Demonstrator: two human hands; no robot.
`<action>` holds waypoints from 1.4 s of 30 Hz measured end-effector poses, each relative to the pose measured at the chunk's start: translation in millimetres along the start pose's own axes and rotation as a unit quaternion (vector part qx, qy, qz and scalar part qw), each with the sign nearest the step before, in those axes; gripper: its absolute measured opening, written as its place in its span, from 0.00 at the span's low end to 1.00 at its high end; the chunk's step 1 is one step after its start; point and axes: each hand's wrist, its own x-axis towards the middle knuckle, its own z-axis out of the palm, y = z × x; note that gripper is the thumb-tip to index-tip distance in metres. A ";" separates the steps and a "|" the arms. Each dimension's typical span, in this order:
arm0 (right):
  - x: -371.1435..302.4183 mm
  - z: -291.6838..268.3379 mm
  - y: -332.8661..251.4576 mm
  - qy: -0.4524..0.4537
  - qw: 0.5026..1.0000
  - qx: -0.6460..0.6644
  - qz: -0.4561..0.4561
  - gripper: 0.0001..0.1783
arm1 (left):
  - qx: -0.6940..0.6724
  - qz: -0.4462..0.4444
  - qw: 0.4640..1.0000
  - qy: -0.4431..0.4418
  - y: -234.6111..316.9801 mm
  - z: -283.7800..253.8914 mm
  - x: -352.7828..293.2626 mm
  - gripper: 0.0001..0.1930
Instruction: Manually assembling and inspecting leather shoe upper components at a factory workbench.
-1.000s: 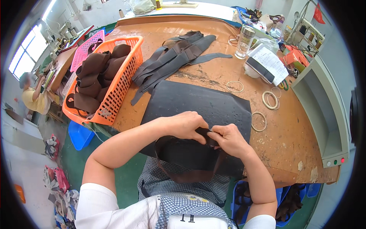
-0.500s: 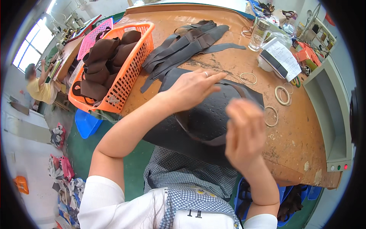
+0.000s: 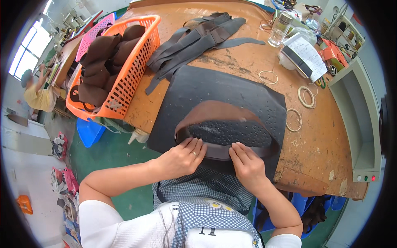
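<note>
A wide brown leather strap (image 3: 227,110) forms a loop standing on edge over a black mat (image 3: 264,95) pitted with small holes. My left hand (image 3: 187,155), with a ring on one finger, pinches the loop's near side at the left. Farther right along that same near side, my right hand (image 3: 247,163) grips the strap between thumb and fingers. Between the two hands a short stretch of the strap's dark grey face shows. My fingertips hide the exact grip points.
An orange basket (image 3: 134,53) of brown strap pieces stands at the left. Behind the mat lies a pile of dark straps (image 3: 206,35). Cream rings (image 3: 306,96), a drinking glass (image 3: 280,29) and a sheet of paper (image 3: 305,56) are at the right, near a grey machine (image 3: 359,120).
Both hands have come down to the loop's near side and taken hold of it. The left hand has left the mat's far part; the loop now stands wider and in plain view.
</note>
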 end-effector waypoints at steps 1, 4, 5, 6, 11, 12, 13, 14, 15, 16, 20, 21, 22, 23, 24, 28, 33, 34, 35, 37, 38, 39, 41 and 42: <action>-4.0 3.5 -0.6 0.005 1.000 -0.013 -0.008 0.16 | 0.047 0.004 0.999 0.006 5.3 -1.0 -1.3 0.19; -7.8 0.8 -23.1 -0.272 0.943 0.103 0.159 0.29 | -0.056 0.018 0.995 -0.086 16.8 8.7 -3.3 0.21; -20.4 9.2 -26.4 -0.168 0.983 0.037 0.062 0.38 | -0.065 0.005 0.998 -0.019 22.0 21.5 -1.5 0.23; -20.5 6.5 -26.6 -0.170 0.983 0.037 0.064 0.38 | -0.067 0.006 0.998 -0.019 20.2 22.3 -2.0 0.23; -23.1 -4.4 -20.7 -0.215 0.976 0.023 0.019 0.46 | -0.018 0.039 0.996 -0.079 -9.1 -4.0 -13.6 0.18; -19.5 -5.2 -20.0 -0.220 0.974 0.048 0.021 0.46 | -0.017 0.037 0.996 -0.081 -15.4 -5.2 -16.4 0.18; -12.9 -11.8 -23.4 -0.188 0.981 0.035 0.019 0.40 | -0.001 0.023 0.999 -0.035 -21.8 -6.5 -18.5 0.20; -12.7 -10.1 -25.9 -0.187 0.982 0.036 0.016 0.40 | 0.015 0.009 1.000 0.011 -24.7 -7.8 -20.0 0.22; -7.9 -9.9 -30.2 -0.165 0.985 0.029 0.043 0.37 | -0.014 0.000 1.000 0.019 -23.8 -9.3 -21.4 0.20; -1.5 -10.1 -34.7 -0.143 0.987 0.022 0.070 0.33 | -0.009 -0.001 1.000 0.018 -20.6 -7.3 -21.7 0.20; 25.2 1.8 -46.2 -0.088 0.996 -0.017 -0.004 0.20 | -0.142 -0.025 0.981 0.127 2.5 7.9 -6.2 0.17; 26.8 -0.2 -43.2 -0.089 0.996 0.009 0.001 0.16 | -0.153 -0.042 0.978 0.135 3.3 8.8 -5.4 0.16; 24.9 -1.0 -38.4 -0.088 0.996 0.009 0.001 0.16 | -0.165 -0.060 0.974 0.142 2.9 9.5 -5.1 0.15; 21.5 -1.6 -32.5 -0.065 0.998 -0.023 -0.008 0.16 | -0.166 -0.060 0.974 0.143 1.0 9.0 -7.7 0.15; 17.2 -3.1 -28.0 -0.044 0.997 -0.054 -0.018 0.15 | -0.153 -0.076 0.975 0.143 0.1 7.5 -12.3 0.15; 12.9 -3.7 -31.0 -0.044 0.997 -0.068 -0.006 0.16 | -0.140 -0.094 0.974 0.153 2.3 11.3 -11.6 0.15; 24.8 3.5 -35.4 -0.044 0.999 -0.008 -0.026 0.16 | -0.174 -0.094 0.967 0.162 6.3 12.9 -3.6 0.11; 23.4 5.0 -33.7 -0.064 0.997 0.008 -0.031 0.16 | -0.202 -0.106 0.959 0.168 6.5 14.0 -2.7 0.10; 22.6 4.7 -30.9 -0.061 0.997 -0.001 -0.038 0.14 | -0.247 -0.125 0.943 0.182 3.8 14.1 -0.1 0.10; 26.0 1.5 -29.7 -0.058 0.998 -0.003 -0.038 0.13 | -0.259 -0.125 0.941 0.181 0.1 12.0 3.3 0.10; 27.0 1.0 -29.0 -0.056 0.998 -0.004 -0.037 0.13 | -0.272 -0.124 0.937 0.179 -0.4 11.6 4.3 0.10; 29.2 1.3 -29.1 -0.055 0.998 -0.005 -0.038 0.13 | -0.271 -0.124 0.937 0.181 -0.5 11.9 5.5 0.10; 33.3 3.6 -30.3 -0.036 0.998 0.037 -0.020 0.11 | -0.298 -0.122 0.929 0.184 0.5 14.0 8.2 0.10; 35.3 4.2 -29.8 -0.035 0.998 0.036 -0.021 0.11 | -0.297 -0.122 0.929 0.185 1.2 14.0 9.3 0.10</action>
